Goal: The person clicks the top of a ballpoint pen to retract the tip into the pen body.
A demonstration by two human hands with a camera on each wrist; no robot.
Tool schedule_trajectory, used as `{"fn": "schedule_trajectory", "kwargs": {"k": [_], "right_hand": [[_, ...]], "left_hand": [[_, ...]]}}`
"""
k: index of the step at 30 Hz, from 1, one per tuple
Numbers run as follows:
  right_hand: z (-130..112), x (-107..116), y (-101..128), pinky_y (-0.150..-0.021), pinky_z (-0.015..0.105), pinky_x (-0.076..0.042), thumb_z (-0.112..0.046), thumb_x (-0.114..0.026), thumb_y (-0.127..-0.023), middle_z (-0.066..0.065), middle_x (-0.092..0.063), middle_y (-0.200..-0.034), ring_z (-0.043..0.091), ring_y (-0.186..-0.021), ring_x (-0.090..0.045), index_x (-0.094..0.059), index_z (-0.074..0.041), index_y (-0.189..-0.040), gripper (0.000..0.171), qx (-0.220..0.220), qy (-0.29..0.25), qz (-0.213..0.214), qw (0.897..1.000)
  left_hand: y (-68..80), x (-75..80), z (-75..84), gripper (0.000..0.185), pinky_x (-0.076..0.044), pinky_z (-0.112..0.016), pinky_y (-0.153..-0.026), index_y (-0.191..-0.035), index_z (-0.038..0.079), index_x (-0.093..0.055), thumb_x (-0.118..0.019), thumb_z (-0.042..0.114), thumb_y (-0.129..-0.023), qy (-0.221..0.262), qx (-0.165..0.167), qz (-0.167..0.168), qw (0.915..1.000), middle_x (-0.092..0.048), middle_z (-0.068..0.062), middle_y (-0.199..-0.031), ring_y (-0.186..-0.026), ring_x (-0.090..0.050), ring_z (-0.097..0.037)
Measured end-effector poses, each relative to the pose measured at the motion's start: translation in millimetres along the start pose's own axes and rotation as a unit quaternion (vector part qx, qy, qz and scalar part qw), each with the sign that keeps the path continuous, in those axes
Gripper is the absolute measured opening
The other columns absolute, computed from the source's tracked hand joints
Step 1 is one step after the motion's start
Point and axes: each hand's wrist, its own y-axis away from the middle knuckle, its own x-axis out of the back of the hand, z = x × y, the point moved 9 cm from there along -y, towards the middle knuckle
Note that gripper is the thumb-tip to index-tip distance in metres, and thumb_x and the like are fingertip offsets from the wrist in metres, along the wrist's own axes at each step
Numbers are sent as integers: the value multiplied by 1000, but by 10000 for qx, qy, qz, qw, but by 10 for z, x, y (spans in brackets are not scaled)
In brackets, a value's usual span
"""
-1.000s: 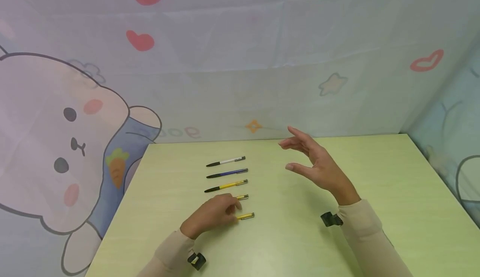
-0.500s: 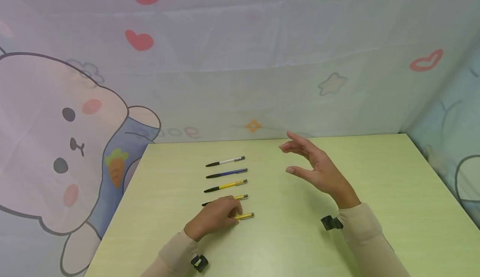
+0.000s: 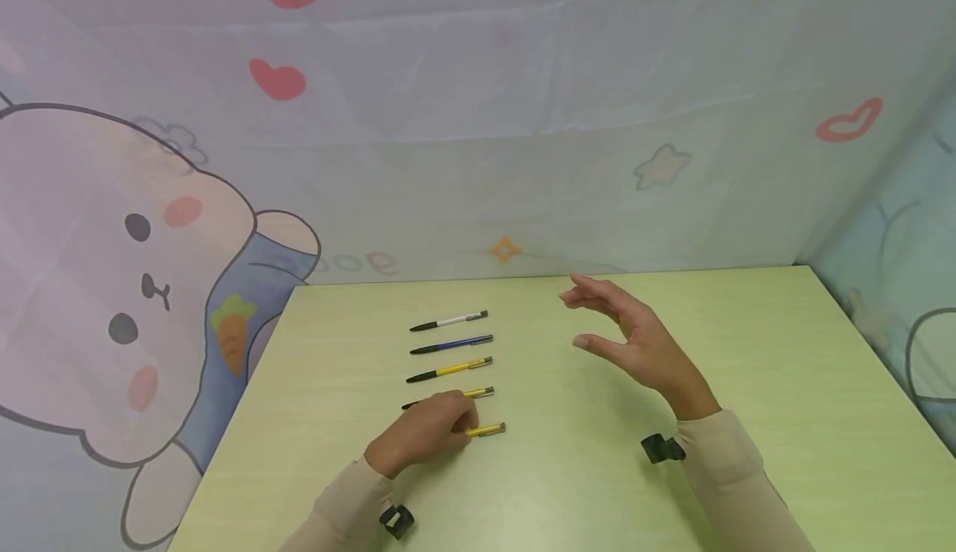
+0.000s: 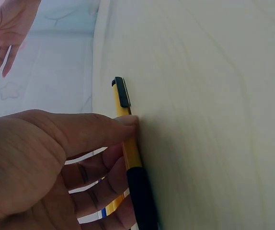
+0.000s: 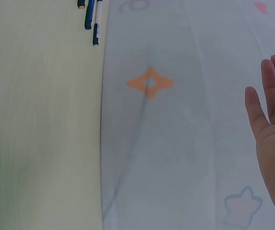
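Observation:
My left hand (image 3: 426, 432) pinches the nearest yellow pen (image 4: 133, 155), thumb on one side and fingers on the other. That pen lies at the table surface, its clip end (image 3: 490, 430) sticking out to the right and its black grip hidden under the hand in the head view. Just beyond, a second yellow pen (image 3: 480, 392) is partly covered by the hand. Farther back lie a third yellow pen (image 3: 451, 369), a blue pen (image 3: 453, 344) and a white pen (image 3: 451, 320), roughly parallel. My right hand (image 3: 638, 344) hovers over the table, fingers spread from the thumb, holding nothing.
The pale yellow-green table (image 3: 784, 353) ends at a printed cloth backdrop (image 3: 478, 120) behind it. More cloth hangs along the left and right sides. A small black camera mount (image 3: 662, 448) sits at the right wrist, another black mount (image 3: 397, 521) at the left.
The left hand has shifted slightly toward the nearest yellow pen, uncovering the black tip of the second one. The right hand has lowered a little. The pens stay in place.

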Motion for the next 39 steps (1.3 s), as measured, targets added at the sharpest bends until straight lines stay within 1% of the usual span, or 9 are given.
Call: {"fn": "schedule_trajectory", "kwargs": {"k": [4, 8, 12, 15, 21, 25, 28, 33, 39], "right_hand": [[19, 1, 2, -116, 30, -39, 9, -72, -88, 15, -57, -139, 22, -130, -56, -39, -17, -156, 80, 8, -23, 19, 10000], [38, 4, 4, -115, 28, -39, 12, -72, -87, 16, -57, -139, 23, -129, -56, -39, -14, -156, 81, 16, -26, 63, 10000], [43, 17, 3, -115, 29, -39, 14, -72, -86, 18, -57, -138, 25, -129, -56, -39, -12, -156, 82, 43, -30, 84, 10000], [37, 23, 3, -114, 30, -40, 14, -72, -86, 17, -57, -138, 26, -128, -57, -39, -11, -156, 82, 119, -8, 80, 9999], [2, 25, -11, -114, 28, -40, 15, -73, -85, 20, -57, -138, 25, -129, -56, -39, -9, -156, 82, 279, -44, 69, 9996], [-9, 21, -27, -113, 28, -41, 16, -73, -84, 21, -56, -137, 25, -128, -56, -40, -7, -155, 82, 310, -65, 67, 9995], [-3, 16, -36, -114, 29, -40, 14, -73, -85, 18, -57, -138, 24, -129, -56, -40, -10, -155, 81, 229, -85, 44, 9997], [18, 14, -41, -114, 30, -40, 12, -73, -87, 17, -57, -138, 23, -130, -56, -40, -12, -155, 80, 162, -68, -1, 9998], [-7, 32, -59, -115, 31, -40, 15, -73, -85, 15, -57, -139, 23, -130, -56, -39, -6, -155, 81, 207, -60, 43, 9998]], "left_hand": [[-1, 5, 8, 15, -38, -21, -61, -89, 16, -61, -71, 6, -92, -39, -99, -80, 9999, -50, 7, -78, -71, -42, -4], [-15, 29, -18, 13, -41, -21, -64, -91, 15, -61, -68, 5, -94, 188, -40, -99, 9998, -53, 8, -82, -73, -46, -5], [-52, 118, -41, 12, -50, -25, -72, -99, 15, -64, -65, 3, -96, 620, 2, 119, 9980, -63, 5, -91, -81, -55, -7], [-74, 218, -26, 15, -54, -27, -78, -109, 13, -68, -63, 5, -98, 1008, -21, 345, 9943, -68, 3, -101, -88, -61, -9], [-83, 377, 15, 22, -56, -29, -80, -124, 15, -66, -63, 14, -102, 1836, -1, 521, 9816, -66, 4, -114, -98, -65, -14], [-102, 460, 66, 24, -56, -30, -79, -126, 13, -66, -62, 13, -102, 2073, -67, 611, 9763, -66, 3, -118, -100, -66, -16], [-131, 502, 91, 24, -58, -29, -77, -124, 15, -67, -63, 13, -101, 2261, -46, 690, 9717, -66, 3, -115, -99, -66, -15], [-191, 564, 137, 23, -61, -30, -73, -122, 15, -67, -64, 11, -99, 2802, 31, 782, 9567, -65, 0, -112, -99, -65, -19], [-263, 631, 211, 23, -63, -34, -72, -121, 14, -65, -62, 10, -99, 3378, 24, 819, 9376, -64, -6, -114, -101, -63, -25]]}}
